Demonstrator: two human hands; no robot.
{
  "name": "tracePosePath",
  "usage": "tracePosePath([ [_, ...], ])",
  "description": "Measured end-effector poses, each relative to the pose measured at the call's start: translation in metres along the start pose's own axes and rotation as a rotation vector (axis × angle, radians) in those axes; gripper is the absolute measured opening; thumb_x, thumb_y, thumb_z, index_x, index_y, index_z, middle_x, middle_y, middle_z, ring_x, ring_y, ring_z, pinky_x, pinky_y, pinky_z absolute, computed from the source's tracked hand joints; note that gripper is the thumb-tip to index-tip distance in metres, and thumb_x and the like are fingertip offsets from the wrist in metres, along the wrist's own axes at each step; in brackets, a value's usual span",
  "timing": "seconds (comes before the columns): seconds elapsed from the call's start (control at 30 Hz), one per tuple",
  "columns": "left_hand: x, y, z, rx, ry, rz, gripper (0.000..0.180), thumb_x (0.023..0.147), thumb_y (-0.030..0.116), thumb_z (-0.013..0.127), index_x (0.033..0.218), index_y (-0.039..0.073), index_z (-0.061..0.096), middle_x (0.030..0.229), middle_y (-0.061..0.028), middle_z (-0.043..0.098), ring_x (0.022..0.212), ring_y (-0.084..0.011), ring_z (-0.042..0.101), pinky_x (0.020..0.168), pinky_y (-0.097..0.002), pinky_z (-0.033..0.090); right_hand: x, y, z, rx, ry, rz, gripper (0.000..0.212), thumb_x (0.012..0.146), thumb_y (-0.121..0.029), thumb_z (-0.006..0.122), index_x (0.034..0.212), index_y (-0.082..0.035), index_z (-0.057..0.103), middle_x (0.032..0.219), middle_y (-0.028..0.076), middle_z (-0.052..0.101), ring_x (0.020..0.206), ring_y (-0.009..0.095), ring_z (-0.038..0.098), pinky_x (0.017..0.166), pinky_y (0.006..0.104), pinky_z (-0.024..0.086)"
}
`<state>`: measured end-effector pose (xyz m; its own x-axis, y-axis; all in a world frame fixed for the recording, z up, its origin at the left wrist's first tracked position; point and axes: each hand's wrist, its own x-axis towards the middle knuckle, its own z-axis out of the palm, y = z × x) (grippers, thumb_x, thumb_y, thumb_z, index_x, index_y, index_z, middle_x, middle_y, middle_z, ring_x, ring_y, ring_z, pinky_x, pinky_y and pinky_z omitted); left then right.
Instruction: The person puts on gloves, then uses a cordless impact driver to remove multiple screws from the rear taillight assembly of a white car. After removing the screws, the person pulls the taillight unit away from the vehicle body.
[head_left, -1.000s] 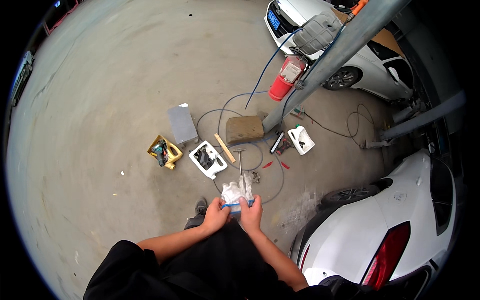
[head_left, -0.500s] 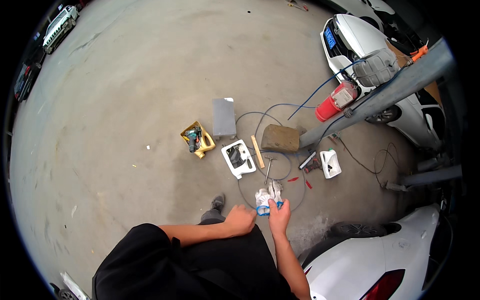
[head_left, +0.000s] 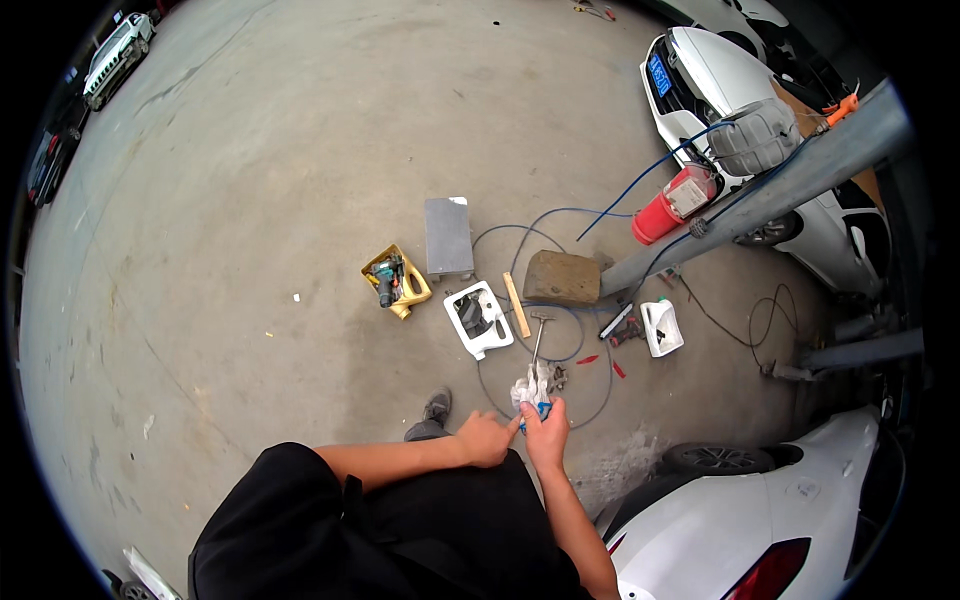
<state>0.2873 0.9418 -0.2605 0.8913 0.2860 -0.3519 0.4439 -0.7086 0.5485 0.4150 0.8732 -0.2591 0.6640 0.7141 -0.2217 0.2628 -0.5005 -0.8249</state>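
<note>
Since a moment ago the view has swung left while both hands stay at waist height, the right hand (head_left: 546,432) clamped on a white cloth (head_left: 532,385) with something blue, the left hand (head_left: 487,438) closed beside it, seemingly mid-wipe, needing a steady grip.

A blue rectangular number plate (head_left: 660,75) sits on the white car (head_left: 700,70) at the upper right. On the red cylinder (head_left: 660,212) beside the grey pole there is a pale rectangular label (head_left: 692,196). No screens are visible.
</note>
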Motion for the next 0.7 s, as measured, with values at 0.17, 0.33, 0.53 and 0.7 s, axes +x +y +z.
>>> tracePosePath([
  [0.17, 0.016, -0.024, -0.005, -0.877, -0.174, -0.089, 0.063, 0.084, 0.014, 0.054, 0.143, 0.001, 0.035, 0.079, -0.0094, 0.065, 0.066, -0.0222, 0.06, 0.062, -0.034, 0.047, -0.002, 0.005, 0.001, -0.128, -0.076, -0.103, 0.041, 0.083, -0.02, 0.072, 0.109, 0.003, 0.05, 0.091, 0.027, 0.064, 0.086, 0.044, 0.063, 0.074, 0.0456, 0.05],
  [0.33, 0.02, -0.028, -0.006, -1.775, -0.038, -0.151, 0.083, 0.084, 0.002, 0.05, 0.154, 0.011, 0.006, 0.071, -0.0047, 0.055, 0.056, -0.0121, 0.049, 0.055, -0.0239, 0.04, -0.001, 0.007, 0.006, -0.215, -0.061, -0.218, 0.046, 0.081, -0.017, 0.07, 0.115, 0.006, 0.047, 0.091, 0.03, 0.063, 0.089, 0.047, 0.063, 0.073, 0.0486, 0.05],
  [0.53, 0.023, -0.017, -0.007, -2.111, 0.402, -0.042, 0.05, 0.081, -0.002, 0.05, 0.128, 0.008, 0.034, 0.116, -0.0081, 0.051, 0.099, -0.0199, 0.056, 0.085, -0.0385, 0.047, -0.003, 0.0, 0.01, -0.251, 0.129, -0.063, 0.026, 0.081, -0.015, 0.065, 0.093, 0.004, 0.052, 0.08, 0.027, 0.063, 0.077, 0.046, 0.063, 0.065, 0.0491, 0.048],
  [0.7, 0.036, -0.026, -0.011, -1.898, 0.605, 0.16, 0.072, 0.082, 0.001, 0.049, 0.147, -0.001, 0.019, 0.142, -0.0141, 0.037, 0.129, -0.0294, 0.042, 0.107, -0.0392, 0.035, -0.01, 0.007, 0.024, -0.196, 0.205, -0.099, 0.023, 0.08, -0.014, 0.065, 0.085, 0.002, 0.051, 0.071, 0.025, 0.061, 0.07, 0.046, 0.061, 0.06, 0.0499, 0.047],
])
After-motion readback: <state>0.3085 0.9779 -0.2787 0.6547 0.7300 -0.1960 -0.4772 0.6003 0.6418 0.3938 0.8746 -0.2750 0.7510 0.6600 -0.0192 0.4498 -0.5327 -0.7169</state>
